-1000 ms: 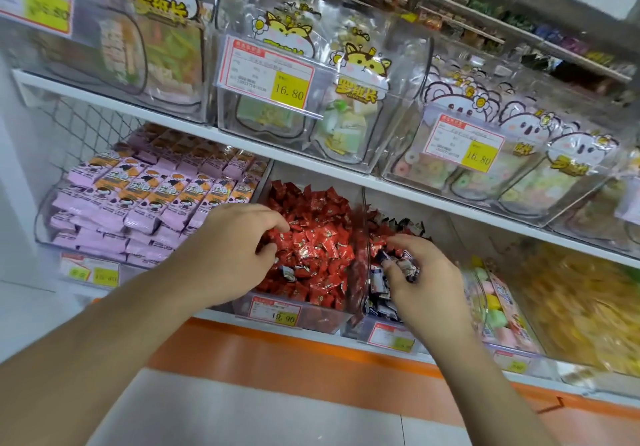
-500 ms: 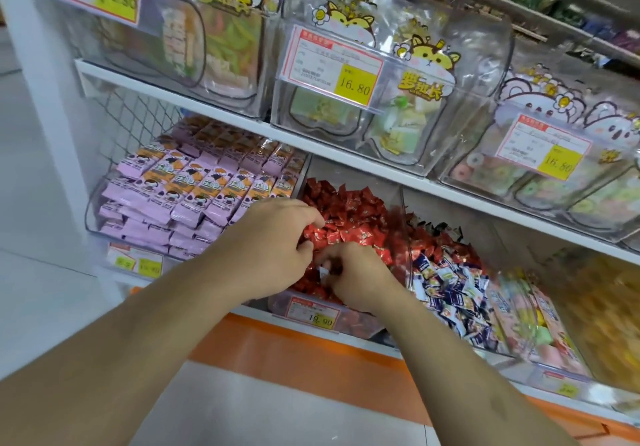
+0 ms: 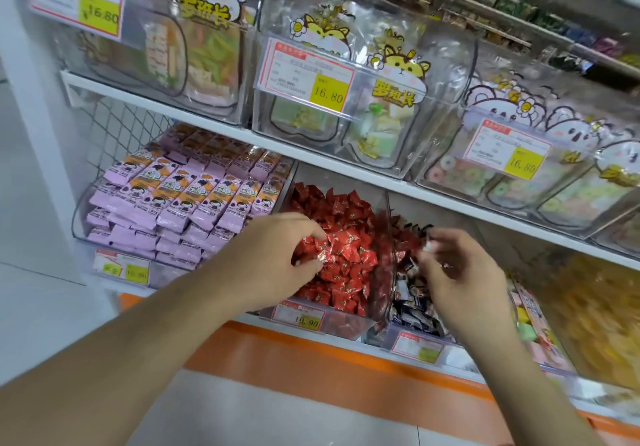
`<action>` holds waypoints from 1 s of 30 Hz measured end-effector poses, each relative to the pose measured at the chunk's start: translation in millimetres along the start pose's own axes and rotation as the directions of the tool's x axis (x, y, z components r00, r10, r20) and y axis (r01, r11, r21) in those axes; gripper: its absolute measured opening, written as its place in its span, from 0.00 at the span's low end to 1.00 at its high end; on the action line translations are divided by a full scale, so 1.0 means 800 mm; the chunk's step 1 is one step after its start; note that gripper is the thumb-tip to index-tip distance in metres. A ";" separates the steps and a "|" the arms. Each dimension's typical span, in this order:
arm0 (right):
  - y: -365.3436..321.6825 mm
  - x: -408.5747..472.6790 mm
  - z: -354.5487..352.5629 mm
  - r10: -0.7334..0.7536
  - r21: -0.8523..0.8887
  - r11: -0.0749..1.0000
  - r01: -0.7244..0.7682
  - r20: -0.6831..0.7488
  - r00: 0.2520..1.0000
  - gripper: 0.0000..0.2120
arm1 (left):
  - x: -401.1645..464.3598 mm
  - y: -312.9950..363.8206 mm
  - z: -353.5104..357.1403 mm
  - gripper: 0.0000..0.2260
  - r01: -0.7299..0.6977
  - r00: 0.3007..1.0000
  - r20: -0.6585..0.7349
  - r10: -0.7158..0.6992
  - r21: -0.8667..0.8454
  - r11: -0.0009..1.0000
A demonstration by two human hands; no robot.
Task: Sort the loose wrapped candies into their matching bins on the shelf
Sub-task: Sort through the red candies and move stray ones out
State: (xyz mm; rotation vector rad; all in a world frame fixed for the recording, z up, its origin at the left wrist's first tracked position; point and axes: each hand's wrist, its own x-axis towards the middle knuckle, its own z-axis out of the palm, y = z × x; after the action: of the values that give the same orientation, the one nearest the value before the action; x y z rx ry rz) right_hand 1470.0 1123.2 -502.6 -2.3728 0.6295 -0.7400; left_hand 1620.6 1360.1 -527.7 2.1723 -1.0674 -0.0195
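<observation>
White shop shelving fills the scene, with an orange strip along its foot and pale floor tiles nearer the viewer. On the lower level sit clear plastic bins with rounded corners. The bin of red candies holds a heap of small, crinkly, shiny red foil wrappers, and a price tag hangs on its near wall. Just right of it, behind a clear dividing wall, is the bin of dark candies, filled with glossy dark blue and white wrappers with some red ones at the far end. To the left, a bin of flat pink packets stands in neat rows before a wire mesh side panel. Far right, blurred yellow sweets show through another bin. The upper level carries tall clear containers with cartoon animal stickers and yellow price labels.

The left hand reaches into the red heap, fingers and thumb curled around a few red candies; its forearm hides the near left corner of that bin. The right hand hovers over the dark candies, blurred, with fingers bent; a small pale wrapped piece shows at its fingertips, apparently pinched.
</observation>
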 end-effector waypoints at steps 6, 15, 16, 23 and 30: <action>0.023 -0.010 -0.018 -0.072 -0.277 0.957 0.093 0.082 0.994 0.24 | 0.008 0.024 0.033 0.18 0.073 0.990 0.121 -0.067 -0.043 0.996; 0.032 -0.013 0.020 -0.119 -0.148 0.977 0.150 0.201 0.972 0.17 | 0.060 0.001 0.093 0.20 0.249 0.927 0.260 -0.272 0.118 0.961; 0.033 -0.013 0.020 -0.120 -0.141 0.979 0.149 0.198 0.973 0.16 | 0.063 -0.002 0.099 0.18 0.265 0.921 0.258 -0.292 0.135 0.955; 0.038 -0.009 0.022 -0.112 -0.141 0.980 0.139 0.181 0.977 0.14 | 0.071 -0.002 0.093 0.09 0.214 0.977 -0.018 -0.214 0.063 0.975; 0.035 -0.015 0.021 -0.101 -0.149 0.979 0.138 0.231 0.968 0.18 | 0.059 -0.007 0.099 0.12 0.168 0.981 0.083 -0.173 0.055 0.984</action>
State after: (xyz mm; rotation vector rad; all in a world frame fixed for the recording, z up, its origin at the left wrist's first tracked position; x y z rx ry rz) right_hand 1464.5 1116.1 -535.7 -2.6172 0.4702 -0.4765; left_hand 1631.3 1283.1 -577.7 2.3191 -0.9345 -0.1706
